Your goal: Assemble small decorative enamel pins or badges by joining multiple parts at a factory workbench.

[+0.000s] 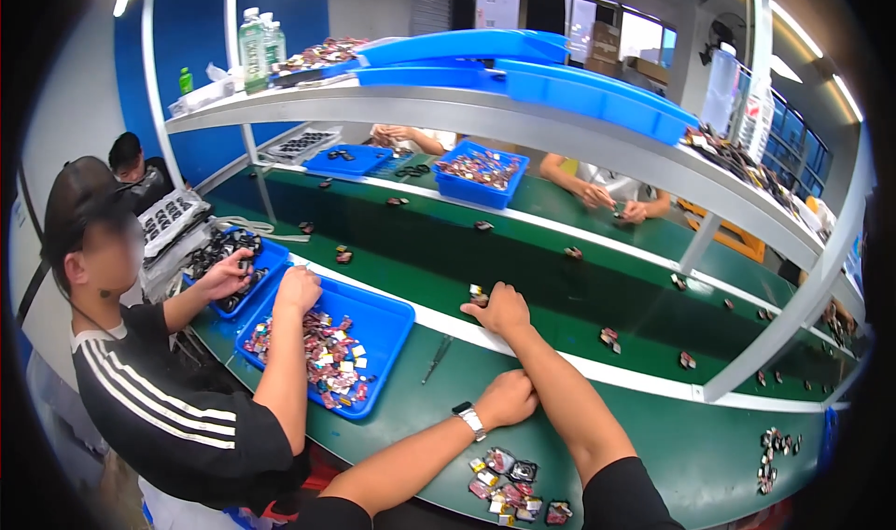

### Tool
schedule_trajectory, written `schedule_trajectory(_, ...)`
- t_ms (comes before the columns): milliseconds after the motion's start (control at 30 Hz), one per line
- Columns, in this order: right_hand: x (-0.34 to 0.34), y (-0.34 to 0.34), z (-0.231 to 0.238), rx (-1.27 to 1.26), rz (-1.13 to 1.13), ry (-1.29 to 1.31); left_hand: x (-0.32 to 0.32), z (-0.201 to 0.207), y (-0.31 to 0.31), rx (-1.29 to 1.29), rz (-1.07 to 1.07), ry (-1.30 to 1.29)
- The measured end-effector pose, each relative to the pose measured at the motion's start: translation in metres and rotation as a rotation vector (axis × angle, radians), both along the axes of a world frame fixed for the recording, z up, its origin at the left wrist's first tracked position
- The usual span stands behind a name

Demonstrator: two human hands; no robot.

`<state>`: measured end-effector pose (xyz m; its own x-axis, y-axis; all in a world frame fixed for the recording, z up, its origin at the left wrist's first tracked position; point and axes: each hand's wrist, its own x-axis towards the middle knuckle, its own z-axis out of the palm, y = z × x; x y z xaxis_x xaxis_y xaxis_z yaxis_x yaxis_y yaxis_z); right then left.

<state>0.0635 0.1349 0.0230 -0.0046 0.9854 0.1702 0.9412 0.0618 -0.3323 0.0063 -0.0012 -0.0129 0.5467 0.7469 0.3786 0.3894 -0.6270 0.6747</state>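
My right hand (pixel 504 311) reaches over the green conveyor belt, its thumb and fingers closed around a small wired electronic part (pixel 478 295) with a yellow-and-white piece. Near the work surface, my left hand (pixel 508 398) is curled into a fist beside my right forearm, a metal watch on its wrist. Whatever it holds, if anything, is hidden. Closer to me, a cluster of similar small parts (pixel 505 481) lies on the green tabletop between my forearms. A dark, slim pen-like tool (pixel 436 359) rests left of my hands.
At left, a co-worker reaches over a blue tray (pixel 397 325) of parts and a bin of black pieces (pixel 224 259). More parts (pixel 609 339) are scattered along the belt. Overhead runs a grey shelf (pixel 420 108) with a post (pixel 784 297) at right. Other people's hands work across.
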Motion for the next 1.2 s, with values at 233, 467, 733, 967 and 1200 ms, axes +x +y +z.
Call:
schedule_trajectory(233,0.013,0.013,-0.018,0.132,0.115,0.155,-0.001,0.002,0.003,0.013,-0.041,-0.046)
schedule_trajectory(467,0.114,-0.096,0.009,0.247,0.164,0.571,-0.006,0.010,0.004,-0.142,0.040,-0.203)
schedule_trajectory(733,0.134,-0.226,0.027,0.162,0.519,0.381,-0.010,0.006,0.010,-1.077,-0.445,-0.355)
schedule_trajectory(967,0.139,-0.236,0.029,0.629,0.359,-0.204,-0.006,0.018,-0.001,-1.175,-0.464,-0.674)
schedule_trajectory(1200,0.135,-0.238,0.027,0.761,0.303,-0.272,-0.012,0.017,-0.001,-1.150,-0.437,-0.703)
